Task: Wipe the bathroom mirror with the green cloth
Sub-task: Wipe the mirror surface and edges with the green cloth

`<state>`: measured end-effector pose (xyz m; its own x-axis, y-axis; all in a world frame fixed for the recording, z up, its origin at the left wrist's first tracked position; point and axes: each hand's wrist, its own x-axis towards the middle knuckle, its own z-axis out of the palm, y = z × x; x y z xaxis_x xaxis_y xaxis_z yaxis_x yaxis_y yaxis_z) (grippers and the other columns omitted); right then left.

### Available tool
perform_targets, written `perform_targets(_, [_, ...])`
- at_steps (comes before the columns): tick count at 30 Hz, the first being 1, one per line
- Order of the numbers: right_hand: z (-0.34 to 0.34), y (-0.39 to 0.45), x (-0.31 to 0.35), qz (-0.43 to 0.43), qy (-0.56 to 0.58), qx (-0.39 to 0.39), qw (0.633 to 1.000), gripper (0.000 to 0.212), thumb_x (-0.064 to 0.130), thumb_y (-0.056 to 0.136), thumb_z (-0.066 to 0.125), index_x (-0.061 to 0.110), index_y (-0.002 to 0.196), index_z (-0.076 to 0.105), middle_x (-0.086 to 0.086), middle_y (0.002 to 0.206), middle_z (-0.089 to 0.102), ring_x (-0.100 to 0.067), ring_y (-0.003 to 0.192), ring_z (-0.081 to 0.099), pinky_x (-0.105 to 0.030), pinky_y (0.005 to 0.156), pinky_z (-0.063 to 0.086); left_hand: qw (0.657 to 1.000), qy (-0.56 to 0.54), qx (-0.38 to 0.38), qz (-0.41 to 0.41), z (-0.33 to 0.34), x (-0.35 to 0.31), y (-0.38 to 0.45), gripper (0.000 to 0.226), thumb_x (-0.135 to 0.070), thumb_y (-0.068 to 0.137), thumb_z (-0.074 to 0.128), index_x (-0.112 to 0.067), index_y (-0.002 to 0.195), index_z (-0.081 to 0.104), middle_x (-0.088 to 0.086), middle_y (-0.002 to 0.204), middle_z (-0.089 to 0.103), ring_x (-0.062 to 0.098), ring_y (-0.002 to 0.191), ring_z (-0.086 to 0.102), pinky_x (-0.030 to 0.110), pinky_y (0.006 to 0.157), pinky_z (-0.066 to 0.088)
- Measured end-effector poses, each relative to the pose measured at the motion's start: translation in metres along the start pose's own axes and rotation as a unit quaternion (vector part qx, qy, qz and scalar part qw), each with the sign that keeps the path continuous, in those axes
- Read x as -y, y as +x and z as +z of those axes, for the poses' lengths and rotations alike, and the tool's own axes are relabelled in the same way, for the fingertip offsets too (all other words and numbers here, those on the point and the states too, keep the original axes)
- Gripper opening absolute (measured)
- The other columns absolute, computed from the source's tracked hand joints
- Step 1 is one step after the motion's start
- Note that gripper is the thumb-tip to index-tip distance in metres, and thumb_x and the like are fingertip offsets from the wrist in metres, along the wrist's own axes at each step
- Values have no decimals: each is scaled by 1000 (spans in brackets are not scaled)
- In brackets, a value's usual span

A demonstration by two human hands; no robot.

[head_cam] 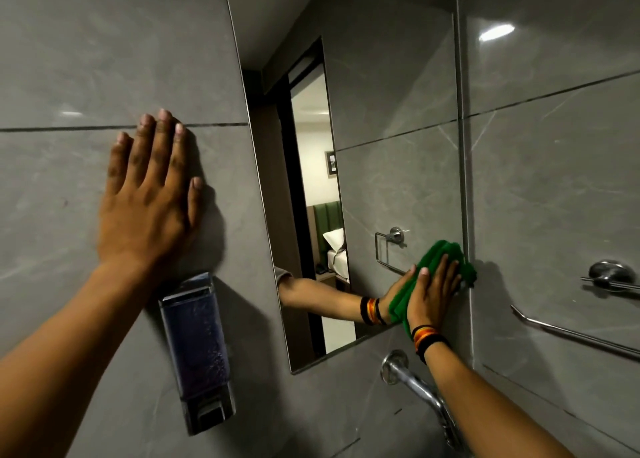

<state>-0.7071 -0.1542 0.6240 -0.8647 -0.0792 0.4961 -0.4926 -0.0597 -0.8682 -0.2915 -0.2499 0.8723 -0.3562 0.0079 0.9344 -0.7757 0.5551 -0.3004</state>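
Note:
The bathroom mirror point(381, 118) is a tall frameless pane set in the grey tiled wall. A folded green cloth point(446, 255) lies flat against its lower right corner, by the right edge. My right hand point(433, 293) presses on the cloth with fingers spread flat, and coloured bangles sit on the wrist. The glass reflects that hand and forearm. My left hand point(149, 198) rests flat and empty on the wall tile left of the mirror, fingers pointing up.
A clear soap dispenser point(195, 350) hangs on the wall under my left hand. A chrome tap spout point(415, 385) juts out below the mirror. Chrome towel rails point(588, 336) are fixed to the side wall at right.

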Motion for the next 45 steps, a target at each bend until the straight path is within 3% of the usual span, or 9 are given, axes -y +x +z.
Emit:
perform_targets(4, [14, -59, 22, -123, -31, 18, 992, 63, 50, 102, 22, 36, 159, 0, 1, 169, -4, -23, 157, -6, -53, 126, 0, 1000, 2, 8, -3, -1, 0, 0, 72, -45, 110, 16, -9, 171, 4, 12, 179, -4, 26, 166, -7, 47, 134, -4])
perform_targets(8, [29, -130, 55, -236, -60, 63, 968, 64, 49, 103, 24, 22, 161, 12, -6, 170, 5, -30, 157, 1, -55, 126, 1, 1000, 1, 9, -6, -3, -2, 1, 72, -46, 111, 16, -8, 171, 5, 12, 179, -3, 26, 166, -7, 47, 134, -4])
perform_targets(14, [45, -203, 96, -345, -56, 116, 930, 58, 36, 105, 27, 27, 161, 15, -2, 170, 12, -32, 156, 10, -56, 123, 6, 1000, 5, 0, -2, -5, -1, 0, 72, -47, 111, 14, -7, 170, 7, 13, 179, -1, 27, 166, -5, 44, 134, -7])
perform_targets(18, [48, -214, 119, -326, -7, 122, 938, 63, 24, 101, 33, 29, 160, 14, 5, 170, 11, -27, 156, 9, -56, 121, 9, 1000, 16, -6, 2, -6, -2, 1, 71, -44, 111, 19, -5, 170, 9, 14, 178, 1, 29, 166, -1, 41, 133, -9])
perform_targets(23, [41, -196, 178, -281, 116, 106, 947, 56, 22, 104, 30, 25, 159, 20, 8, 169, 9, -20, 157, 6, -51, 124, 7, 999, 36, 23, 5, -12, 1, 4, 72, -43, 110, 23, -4, 169, 11, 15, 178, 2, 29, 165, 0, 38, 133, -12])
perform_targets(27, [37, -163, 265, -303, 199, 65, 930, 54, 16, 104, 33, 11, 157, 25, -3, 168, 17, -24, 157, 7, -46, 127, 8, 998, 44, 33, -17, -34, 9, 2, 71, -43, 110, 23, -5, 169, 12, 16, 178, 4, 28, 165, 2, 38, 133, -11])
perform_targets(31, [30, -135, 354, -388, 185, 20, 903, 55, 11, 101, 37, 3, 155, 29, -16, 166, 21, -35, 156, 8, -52, 126, 4, 995, 75, 5, -57, -68, 13, -2, 69, -41, 111, 21, -5, 169, 10, 17, 178, 4, 29, 165, 2, 44, 134, -3])
perform_targets(36, [25, -134, 426, -453, 132, -21, 881, 56, 14, 101, 38, 6, 156, 29, -17, 165, 24, -38, 154, 14, -58, 125, 8, 991, 99, -3, -92, -119, 27, -3, 69, -39, 112, 20, -6, 170, 4, 16, 178, -2, 29, 166, -2, 48, 135, 4])
perform_targets(45, [12, -189, 465, -477, 95, -27, 874, 58, 11, 99, 43, 7, 155, 30, -18, 163, 27, -40, 153, 18, -59, 124, 11, 988, 112, 16, -107, -183, 65, -28, 68, -38, 113, 23, -6, 170, 5, 15, 178, 0, 29, 166, -1, 47, 135, 2])
